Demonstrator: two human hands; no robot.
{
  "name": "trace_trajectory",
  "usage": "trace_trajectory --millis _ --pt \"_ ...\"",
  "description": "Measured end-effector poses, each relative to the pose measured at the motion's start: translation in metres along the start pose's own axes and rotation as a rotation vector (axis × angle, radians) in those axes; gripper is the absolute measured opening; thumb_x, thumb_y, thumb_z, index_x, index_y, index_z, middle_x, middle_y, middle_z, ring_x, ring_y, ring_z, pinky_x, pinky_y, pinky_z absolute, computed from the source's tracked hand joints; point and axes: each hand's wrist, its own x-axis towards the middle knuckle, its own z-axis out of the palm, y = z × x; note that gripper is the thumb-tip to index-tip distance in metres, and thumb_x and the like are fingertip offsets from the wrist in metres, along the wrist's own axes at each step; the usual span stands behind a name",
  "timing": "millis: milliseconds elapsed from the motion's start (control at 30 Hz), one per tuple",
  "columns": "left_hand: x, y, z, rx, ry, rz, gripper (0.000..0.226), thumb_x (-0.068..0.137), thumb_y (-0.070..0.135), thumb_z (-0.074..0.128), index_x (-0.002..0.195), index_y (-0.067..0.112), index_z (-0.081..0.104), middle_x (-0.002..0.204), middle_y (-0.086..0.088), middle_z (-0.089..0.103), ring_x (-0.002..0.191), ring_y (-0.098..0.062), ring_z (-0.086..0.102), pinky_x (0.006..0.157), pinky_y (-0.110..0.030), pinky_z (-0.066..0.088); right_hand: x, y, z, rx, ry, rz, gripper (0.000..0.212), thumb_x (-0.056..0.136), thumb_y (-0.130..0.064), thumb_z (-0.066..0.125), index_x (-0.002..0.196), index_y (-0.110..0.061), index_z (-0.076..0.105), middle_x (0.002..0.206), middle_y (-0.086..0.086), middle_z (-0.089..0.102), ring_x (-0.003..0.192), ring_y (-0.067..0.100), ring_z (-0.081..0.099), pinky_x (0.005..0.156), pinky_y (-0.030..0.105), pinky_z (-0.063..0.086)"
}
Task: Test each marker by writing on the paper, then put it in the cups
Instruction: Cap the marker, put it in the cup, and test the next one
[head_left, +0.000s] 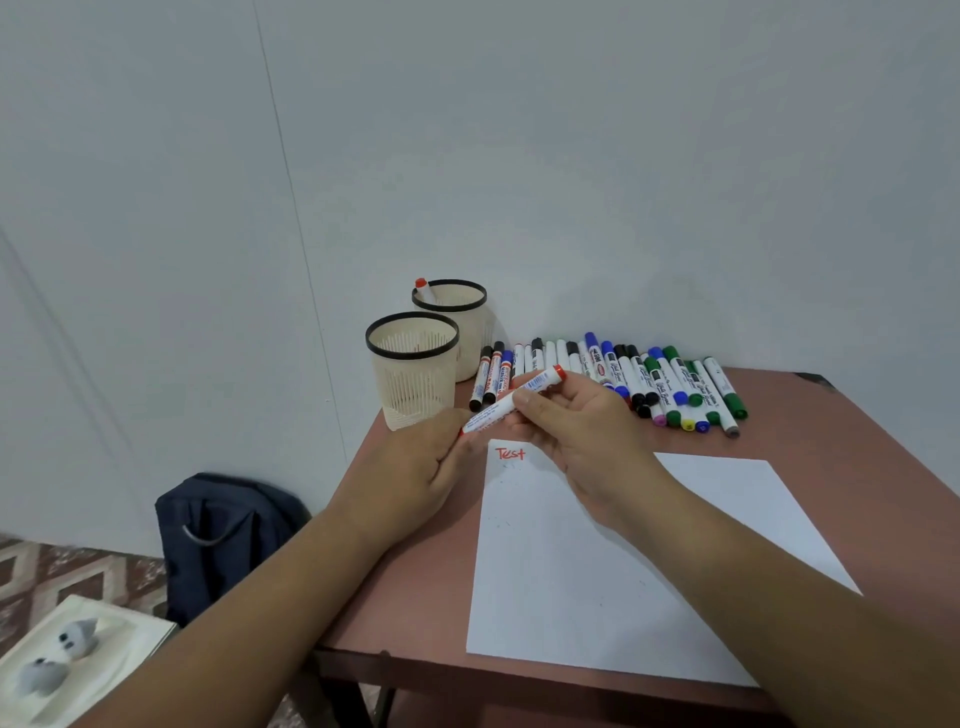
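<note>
Both hands' grip (498, 415) (red marker (511, 400))

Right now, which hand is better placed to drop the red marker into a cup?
Left, probably: the left hand grips the red marker at its near end, beside the front cup.

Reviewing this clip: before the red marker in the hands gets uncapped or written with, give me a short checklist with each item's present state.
1. Red marker held: ok, right hand grips the barrel and left hand pinches the lower end.
2. Cap off: cannot tell, the left fingers hide that end.
3. Paper has free space: ok, only a red "Test" is written near its top left corner.
4. Near cup upright: ok.
5. Far cup has room: ok, one red marker shows in it.
6. Untested markers off the paper: ok.
</note>
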Motion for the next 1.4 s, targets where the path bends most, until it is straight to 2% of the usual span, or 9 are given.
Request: trace_trajectory --millis 133,300,467,600,667,800,967,1133,1400 --pt "-0.002 0.002 -0.001 -0.021 0.070 0.023 0.020 0.100 0.048 0.036 0.106 0.040 0.054 0.073 0.039 0.048 0.078 0.014 0.051 0.059 -0.007 0.036 0.000 0.006 0.004 -0.029 0.019 0.008 0.006 0.101 -0.004 0.062 0.103 -0.005 0.068 0.081 0.007 0.077 0.071 0.016 0.068 0.079 0.029 0.061" --pt "0.000 -0.003 -0.002 -0.110 0.110 -0.078 0.036 0.096 0.060 0.044 0.120 0.043 0.065 0.076 0.031 0.058 0.079 0.005 0.056 0.062 -0.007 0.039 -0.002 0.006 0.006 -0.066 0.020 -0.052 0.007 0.102 -0.006 0.060 0.105 -0.007 0.066 0.087 0.010 0.078 0.073 0.017 0.072 0.077 0.030 0.061" --pt "0.002 0.003 -0.009 -0.035 -0.030 -0.224 0.070 0.072 0.088 0.044 0.130 0.050 0.045 0.084 0.024 0.057 0.081 0.000 0.056 0.065 -0.022 0.039 0.007 0.001 0.001 -0.099 0.139 -0.055 0.003 0.106 -0.013 0.054 0.108 -0.014 0.055 0.086 0.015 0.077 0.079 0.030 0.077 0.084 0.050 0.063" --pt "0.006 0.008 -0.002 0.156 -0.183 -0.249 0.083 0.065 0.091 0.055 0.136 0.051 0.041 0.110 0.023 0.057 0.096 -0.003 0.052 0.067 -0.018 0.036 0.015 0.011 -0.018 -0.201 0.237 0.004 0.048 0.082 -0.013 0.084 0.116 -0.018 0.050 0.101 0.012 0.077 0.087 0.027 0.079 0.084 0.050 0.064" --pt "0.007 0.009 -0.001 0.176 -0.234 -0.245 0.087 0.063 0.094 0.054 0.137 0.050 0.043 0.118 0.024 0.059 0.096 -0.002 0.052 0.065 -0.015 0.034 0.014 0.017 -0.021 -0.265 0.222 0.006 0.043 0.082 -0.008 0.086 0.112 -0.020 0.057 0.102 0.010 0.077 0.088 0.022 0.079 0.085 0.045 0.064" --pt "0.009 0.010 -0.003 0.171 -0.264 -0.254 0.086 0.062 0.094 0.054 0.135 0.050 0.043 0.121 0.023 0.059 0.097 -0.004 0.054 0.064 -0.014 0.034 0.014 0.026 -0.023 -0.351 0.183 -0.015 0.018 0.090 -0.007 0.078 0.103 -0.013 0.068 0.090 0.011 0.078 0.080 0.022 0.078 0.083 0.045 0.065" --pt "0.010 0.009 -0.003 0.191 -0.290 -0.258 0.088 0.062 0.095 0.052 0.135 0.046 0.049 0.120 0.023 0.061 0.096 -0.003 0.055 0.067 -0.016 0.039 0.016 0.029 -0.023 -0.468 0.166 -0.032 0.018 0.092 -0.015 0.076 0.105 -0.015 0.063 0.090 0.009 0.077 0.079 0.019 0.078 0.080 0.042 0.065" --pt "0.010 0.010 -0.005 0.167 -0.319 -0.251 0.073 0.068 0.088 0.057 0.127 0.045 0.054 0.099 0.022 0.057 0.087 -0.001 0.054 0.062 -0.015 0.038 0.018 0.033 -0.024 -0.523 0.163 -0.027 0.018 0.093 -0.018 0.076 0.103 -0.016 0.060 0.094 0.008 0.076 0.081 0.017 0.078 0.080 0.039 0.065" --pt "0.011 0.007 -0.006 0.140 -0.339 -0.263 0.066 0.071 0.084 0.060 0.125 0.047 0.056 0.098 0.020 0.061 0.087 -0.001 0.056 0.064 -0.017 0.040 0.018 0.035 -0.025 -0.508 0.149 -0.022 0.019 0.092 -0.016 0.076 0.106 -0.014 0.062 0.092 0.009 0.077 0.080 0.018 0.078 0.079 0.040 0.066"
